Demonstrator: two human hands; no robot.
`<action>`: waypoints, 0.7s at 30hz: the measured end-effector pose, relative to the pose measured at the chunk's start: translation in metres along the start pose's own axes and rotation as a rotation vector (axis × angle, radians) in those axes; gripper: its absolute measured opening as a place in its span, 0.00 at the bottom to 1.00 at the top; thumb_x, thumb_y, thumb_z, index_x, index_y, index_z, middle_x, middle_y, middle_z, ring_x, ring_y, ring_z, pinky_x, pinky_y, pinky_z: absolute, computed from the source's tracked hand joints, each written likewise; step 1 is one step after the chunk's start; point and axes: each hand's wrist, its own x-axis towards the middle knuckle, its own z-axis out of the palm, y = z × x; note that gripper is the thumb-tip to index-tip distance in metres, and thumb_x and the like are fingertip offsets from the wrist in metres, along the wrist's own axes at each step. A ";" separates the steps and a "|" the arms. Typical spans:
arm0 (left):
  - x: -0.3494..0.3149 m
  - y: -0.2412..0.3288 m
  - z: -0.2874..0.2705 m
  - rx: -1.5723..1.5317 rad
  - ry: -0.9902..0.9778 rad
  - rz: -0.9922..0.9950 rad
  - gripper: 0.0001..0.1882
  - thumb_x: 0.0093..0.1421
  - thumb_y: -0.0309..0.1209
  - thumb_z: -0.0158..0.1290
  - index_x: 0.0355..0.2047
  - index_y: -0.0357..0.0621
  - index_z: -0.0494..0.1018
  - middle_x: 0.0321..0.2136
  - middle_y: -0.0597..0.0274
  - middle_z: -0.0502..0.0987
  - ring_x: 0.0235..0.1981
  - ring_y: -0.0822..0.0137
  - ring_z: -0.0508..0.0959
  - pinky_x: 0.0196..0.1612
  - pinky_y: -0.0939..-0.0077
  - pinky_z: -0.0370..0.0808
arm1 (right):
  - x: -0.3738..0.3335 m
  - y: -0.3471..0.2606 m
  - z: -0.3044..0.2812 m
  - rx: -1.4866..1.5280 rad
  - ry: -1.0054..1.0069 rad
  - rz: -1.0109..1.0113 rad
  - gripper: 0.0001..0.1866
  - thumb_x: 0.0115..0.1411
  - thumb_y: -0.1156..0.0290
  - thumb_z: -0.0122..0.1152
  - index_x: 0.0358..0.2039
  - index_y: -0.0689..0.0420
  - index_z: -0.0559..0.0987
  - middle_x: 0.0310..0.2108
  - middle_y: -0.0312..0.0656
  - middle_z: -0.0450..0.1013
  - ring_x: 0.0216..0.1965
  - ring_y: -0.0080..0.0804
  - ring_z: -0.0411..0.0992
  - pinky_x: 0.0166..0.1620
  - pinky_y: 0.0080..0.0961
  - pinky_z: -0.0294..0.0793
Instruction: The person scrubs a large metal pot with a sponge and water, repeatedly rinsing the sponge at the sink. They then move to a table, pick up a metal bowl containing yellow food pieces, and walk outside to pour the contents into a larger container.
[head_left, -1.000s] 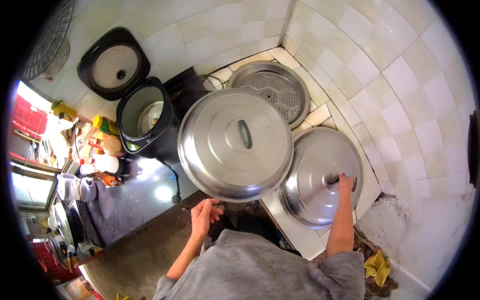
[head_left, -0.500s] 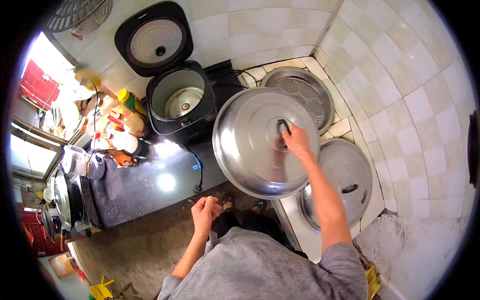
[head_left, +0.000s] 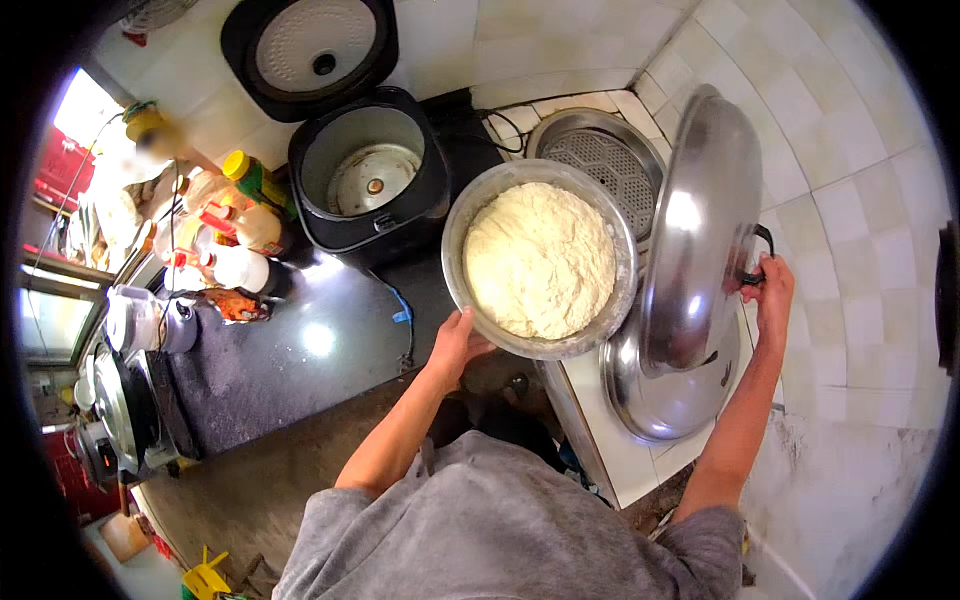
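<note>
A round metal bowl (head_left: 628, 275) full of pale, puffy dough (head_left: 540, 260) stands uncovered at the counter's corner. My left hand (head_left: 455, 350) grips its near-left edge, the thumb at the rim and the fingers reaching under the side. To the right, my right hand (head_left: 770, 290) is closed around the black handle of a large metal lid (head_left: 690, 240). That lid is tilted almost upright beside the bowl, its handle side facing right. Below it a second metal lid (head_left: 665, 395) lies on the tiled ledge, partly covered from view.
Behind the bowl sits a perforated steamer tray (head_left: 600, 150). A black rice cooker (head_left: 375, 225) stands with its lid raised, beside bottles (head_left: 250, 225) on the dark counter (head_left: 290, 365). A cord (head_left: 405, 330) hangs near the counter's front edge. Tiled walls (head_left: 840, 250) close off the right.
My right hand has lifted the large lid off the bowl and swung it right, tipping it upright; the dough now shows. My left hand has moved up and right onto the bowl's edge.
</note>
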 end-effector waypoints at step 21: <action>-0.039 0.018 0.026 1.607 0.237 0.893 0.33 0.58 0.40 0.50 0.57 0.28 0.57 0.55 0.37 0.63 0.61 0.48 0.58 0.64 0.53 0.48 | 0.008 0.022 0.006 -0.079 0.068 0.055 0.14 0.59 0.65 0.54 0.22 0.58 0.65 0.15 0.37 0.64 0.10 0.25 0.67 0.10 0.19 0.63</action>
